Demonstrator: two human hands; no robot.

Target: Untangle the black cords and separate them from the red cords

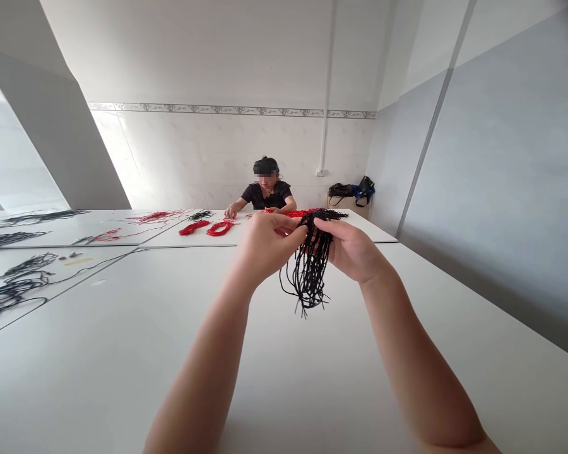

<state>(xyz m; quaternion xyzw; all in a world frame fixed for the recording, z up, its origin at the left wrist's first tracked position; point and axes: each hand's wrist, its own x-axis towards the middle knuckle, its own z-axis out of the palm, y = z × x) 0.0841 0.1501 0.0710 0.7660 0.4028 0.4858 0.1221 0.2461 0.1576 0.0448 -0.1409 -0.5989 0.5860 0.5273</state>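
Note:
Both hands hold up a bundle of black braided cords [312, 271] over the white table. My left hand [272, 243] is closed on the bundle's upper left side, thumb and fingers pinching the strands. From the right, my right hand [353, 246] grips the same bundle, its thumb across the top and its fingers behind the cords. The strands hang down in loops with loose ends at the bottom. Some finger parts are hidden behind the cords.
Opposite sits a person [266, 192], hands on the white table [180, 353]. Red cord coils [219, 228] lie at the far middle, more red cords [303, 213] behind my hands. Loose black cords [16, 293] spread at left. Bags [353, 190] rest by the back wall.

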